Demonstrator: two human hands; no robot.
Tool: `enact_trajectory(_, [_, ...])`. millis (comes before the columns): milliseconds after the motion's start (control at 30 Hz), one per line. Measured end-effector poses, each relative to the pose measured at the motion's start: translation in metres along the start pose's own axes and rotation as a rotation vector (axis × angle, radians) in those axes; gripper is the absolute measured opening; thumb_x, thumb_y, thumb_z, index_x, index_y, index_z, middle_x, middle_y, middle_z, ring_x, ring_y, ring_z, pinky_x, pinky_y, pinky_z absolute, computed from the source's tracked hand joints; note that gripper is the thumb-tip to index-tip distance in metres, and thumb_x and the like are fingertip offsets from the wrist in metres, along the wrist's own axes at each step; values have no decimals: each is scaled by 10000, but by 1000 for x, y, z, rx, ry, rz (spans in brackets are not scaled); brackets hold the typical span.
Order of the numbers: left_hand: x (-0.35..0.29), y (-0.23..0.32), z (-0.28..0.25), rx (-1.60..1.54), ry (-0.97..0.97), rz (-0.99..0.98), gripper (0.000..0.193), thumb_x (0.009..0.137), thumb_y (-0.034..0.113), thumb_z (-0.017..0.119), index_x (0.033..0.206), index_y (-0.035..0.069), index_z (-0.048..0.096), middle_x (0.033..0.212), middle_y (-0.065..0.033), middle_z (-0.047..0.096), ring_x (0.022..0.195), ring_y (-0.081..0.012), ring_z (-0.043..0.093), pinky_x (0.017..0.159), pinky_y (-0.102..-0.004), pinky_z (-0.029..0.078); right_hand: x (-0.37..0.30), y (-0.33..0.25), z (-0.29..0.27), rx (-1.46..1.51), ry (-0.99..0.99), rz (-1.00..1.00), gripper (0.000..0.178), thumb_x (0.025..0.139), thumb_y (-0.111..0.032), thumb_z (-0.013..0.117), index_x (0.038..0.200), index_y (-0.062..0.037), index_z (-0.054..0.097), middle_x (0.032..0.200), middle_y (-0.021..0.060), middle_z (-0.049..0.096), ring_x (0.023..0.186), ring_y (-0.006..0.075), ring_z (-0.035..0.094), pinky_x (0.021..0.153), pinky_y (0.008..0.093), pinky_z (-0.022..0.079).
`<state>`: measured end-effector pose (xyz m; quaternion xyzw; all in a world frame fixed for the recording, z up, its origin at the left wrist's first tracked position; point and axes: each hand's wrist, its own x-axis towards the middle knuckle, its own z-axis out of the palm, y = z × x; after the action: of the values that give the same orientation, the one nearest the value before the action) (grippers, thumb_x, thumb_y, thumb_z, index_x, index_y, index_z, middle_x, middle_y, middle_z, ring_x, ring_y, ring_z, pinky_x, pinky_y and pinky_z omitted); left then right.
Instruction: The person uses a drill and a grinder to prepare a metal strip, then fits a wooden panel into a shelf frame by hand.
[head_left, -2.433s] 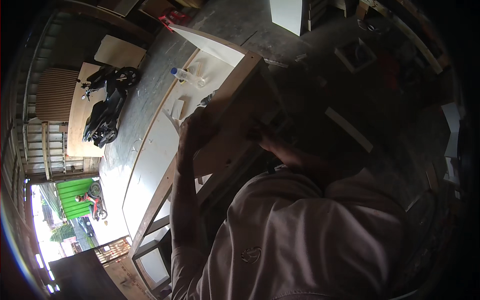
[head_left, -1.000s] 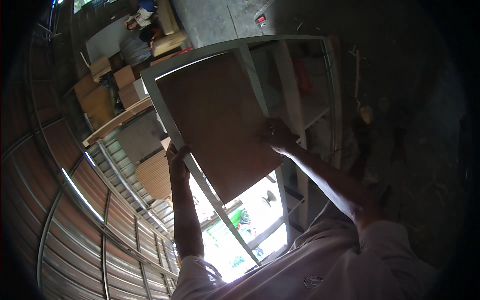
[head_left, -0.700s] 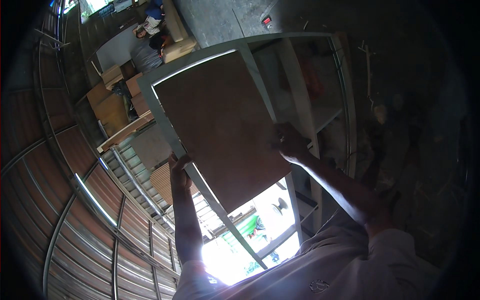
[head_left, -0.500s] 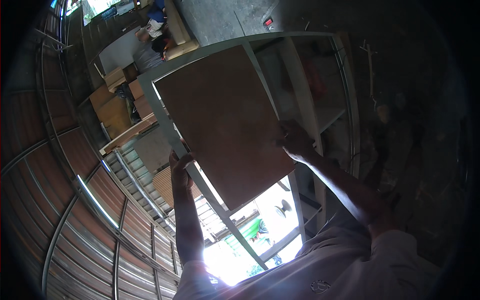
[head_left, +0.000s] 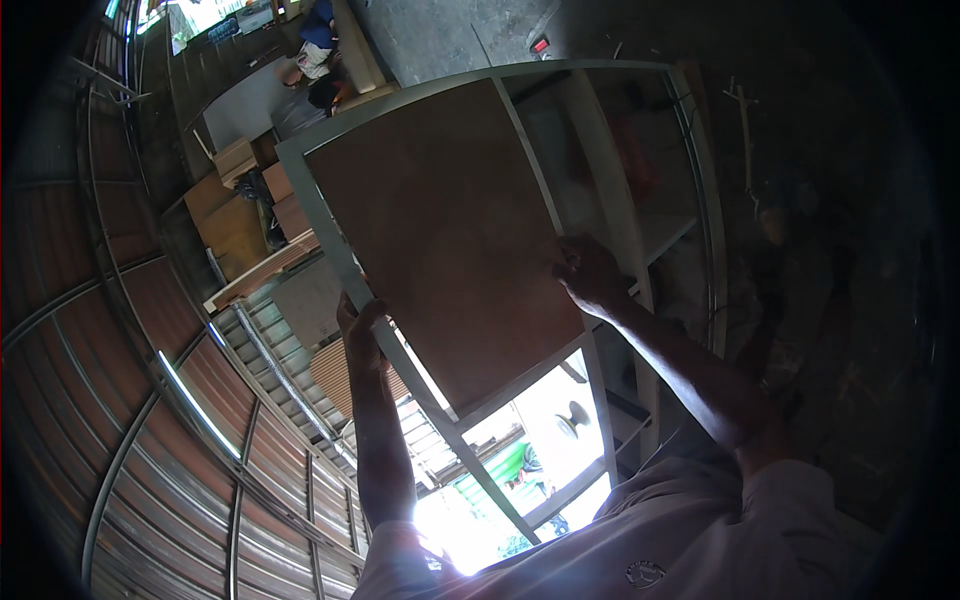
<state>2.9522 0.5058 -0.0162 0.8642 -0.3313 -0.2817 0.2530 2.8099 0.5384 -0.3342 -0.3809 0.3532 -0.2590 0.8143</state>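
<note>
A large brown board (head_left: 445, 235) fills the middle of the view, lying flat against a pale grey cabinet frame (head_left: 330, 240) — the frame's rails show along the board's left and top edges. The left hand (head_left: 362, 325) grips the frame's left rail just beside the board's lower left edge, fingers curled round it. The right hand (head_left: 588, 272) presses on the board's right edge, fingers bent against its face (whether they hook round the edge cannot be told). Right of the board, the frame's open compartments show a pale shelf (head_left: 665, 232). Corrugated metal sheeting (head_left: 150, 420) curves along the left, and stacked wooden panels (head_left: 235, 215) lie beyond the frame.
</note>
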Motion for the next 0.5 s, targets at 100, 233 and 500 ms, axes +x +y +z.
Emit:
enact_trajectory(100, [-2,7,13,-18,63,60,507,726,73,668,1203,-37,534,979,-111,625,864,-198,660,801,-340,565,3,3,2,-106,41,-82,357,924,-265,648,1206,-47,676,1117,172,656,1027,295,672,920,409,530])
enact_trajectory(233, [0,6,6,-4,40,30,625,716,81,656,1294,-82,481,1047,-151,616,914,-243,667,825,-364,575,11,4,-3,-454,-110,-244,310,962,-295,573,1120,-71,717,997,170,685,957,325,669,855,449,531])
enact_trajectory(500, [5,1,3,-6,-4,16,676,698,77,661,1321,-92,457,1093,-187,599,957,-277,655,820,-366,582,12,-23,-6,-275,-38,-44,167,930,-222,565,984,-76,627,883,124,663,917,309,651,810,440,532])
